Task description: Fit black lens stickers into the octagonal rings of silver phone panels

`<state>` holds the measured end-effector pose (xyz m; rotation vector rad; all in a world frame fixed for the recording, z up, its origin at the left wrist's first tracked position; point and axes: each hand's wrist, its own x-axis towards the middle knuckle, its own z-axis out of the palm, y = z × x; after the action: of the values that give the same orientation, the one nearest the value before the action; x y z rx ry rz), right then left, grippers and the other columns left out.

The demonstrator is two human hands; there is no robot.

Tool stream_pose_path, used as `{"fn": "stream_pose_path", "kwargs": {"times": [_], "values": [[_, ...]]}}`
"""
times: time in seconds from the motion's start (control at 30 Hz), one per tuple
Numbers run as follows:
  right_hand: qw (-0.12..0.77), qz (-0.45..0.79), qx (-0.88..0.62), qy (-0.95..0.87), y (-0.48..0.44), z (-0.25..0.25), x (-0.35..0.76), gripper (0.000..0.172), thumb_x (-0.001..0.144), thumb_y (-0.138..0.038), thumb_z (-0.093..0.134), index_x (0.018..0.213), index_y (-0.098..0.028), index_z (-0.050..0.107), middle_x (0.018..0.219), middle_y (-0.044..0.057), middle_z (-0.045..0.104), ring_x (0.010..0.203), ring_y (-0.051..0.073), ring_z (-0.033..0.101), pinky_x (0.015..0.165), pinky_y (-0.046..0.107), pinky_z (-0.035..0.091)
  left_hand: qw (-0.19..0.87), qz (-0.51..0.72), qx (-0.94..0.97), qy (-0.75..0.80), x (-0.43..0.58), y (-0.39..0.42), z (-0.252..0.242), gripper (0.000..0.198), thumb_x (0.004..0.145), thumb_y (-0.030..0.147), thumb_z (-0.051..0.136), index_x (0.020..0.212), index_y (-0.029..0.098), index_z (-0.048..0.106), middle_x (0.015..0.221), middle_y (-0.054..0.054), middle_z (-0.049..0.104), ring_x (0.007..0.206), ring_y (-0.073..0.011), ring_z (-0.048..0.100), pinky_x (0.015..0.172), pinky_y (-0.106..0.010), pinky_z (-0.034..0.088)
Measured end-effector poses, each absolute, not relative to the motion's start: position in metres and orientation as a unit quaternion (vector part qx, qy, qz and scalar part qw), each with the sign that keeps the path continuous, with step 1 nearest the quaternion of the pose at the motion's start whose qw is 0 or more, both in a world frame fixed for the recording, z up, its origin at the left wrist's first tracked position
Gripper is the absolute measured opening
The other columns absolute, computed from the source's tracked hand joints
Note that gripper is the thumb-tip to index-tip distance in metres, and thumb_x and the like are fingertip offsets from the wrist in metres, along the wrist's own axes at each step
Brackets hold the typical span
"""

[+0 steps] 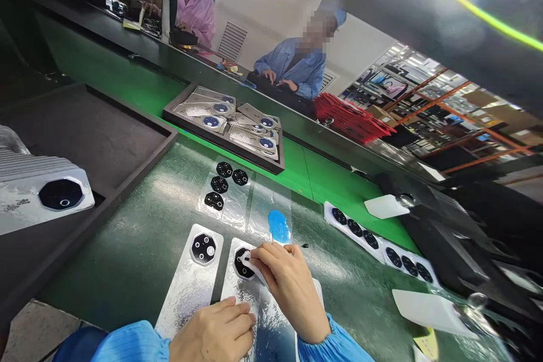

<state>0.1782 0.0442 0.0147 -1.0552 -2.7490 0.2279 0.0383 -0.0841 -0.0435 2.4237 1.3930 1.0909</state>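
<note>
My right hand [288, 283] is closed on a white cloth-like piece [259, 272]. Its tip touches the black octagonal camera area [243, 268] at the top of a silver phone back panel [241, 291]. With its fingers stretched out, my left hand [214, 331] lies on the lower part of this panel. A second silver panel [190, 271] with a black camera area lies just to the left, partly under my left wrist. Another silver panel [318, 288] shows in part behind my right hand. Above my right hand is a blue oval piece [279, 225] on a clear sheet.
Black camera-shaped pieces [219, 184] lie on clear film; strips with more [354, 227] are to the right. A dark tray [275, 168] holds loose panels at the back. Stacked panels [46, 198] stand in a left tray [139, 167]. A co-worker [292, 62] sits opposite.
</note>
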Motion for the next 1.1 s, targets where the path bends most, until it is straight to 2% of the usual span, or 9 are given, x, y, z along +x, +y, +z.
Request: {"fn": "stream_pose_path", "kwargs": {"times": [0.33, 0.6, 1.1], "values": [[0.084, 0.086, -0.361, -0.925, 0.0454, 0.0149, 0.1785, 0.026, 0.103, -0.020, 0.043, 0.083, -0.022, 0.059, 0.078, -0.002, 0.066, 0.072, 0.015, 0.056, 0.073, 0.033, 0.027, 0.068, 0.386, 0.800, 0.455, 0.0377, -0.0837, -0.0438, 0.038, 0.106, 0.017, 0.028, 0.096, 0.015, 0.065, 0.106, 0.000, 0.074, 0.110, -0.0117, 0.066, 0.105, -0.026, 0.047], [0.078, 0.073, -0.358, -0.928, 0.0462, 0.0152, 0.1796, 0.027, 0.103, -0.021, 0.043, 0.082, -0.022, 0.060, 0.076, -0.003, 0.066, 0.071, 0.014, 0.057, 0.072, 0.032, 0.028, 0.069, 0.357, 0.816, 0.449, 0.0355, -0.0827, -0.0417, 0.020, 0.102, 0.012, 0.044, 0.099, 0.015, 0.063, 0.106, 0.000, 0.073, 0.111, -0.0118, 0.066, 0.105, -0.026, 0.048], [0.068, 0.096, -0.356, -0.927, 0.0468, 0.0161, 0.1795, 0.032, 0.106, -0.026, 0.037, 0.083, -0.022, 0.060, 0.079, -0.001, 0.066, 0.073, 0.015, 0.056, 0.073, 0.033, 0.027, 0.066, 0.371, 0.809, 0.451, 0.0374, -0.0819, -0.0414, 0.029, 0.105, 0.014, 0.035, 0.096, 0.015, 0.063, 0.105, 0.000, 0.073, 0.109, -0.0120, 0.066, 0.104, -0.027, 0.049]]}}
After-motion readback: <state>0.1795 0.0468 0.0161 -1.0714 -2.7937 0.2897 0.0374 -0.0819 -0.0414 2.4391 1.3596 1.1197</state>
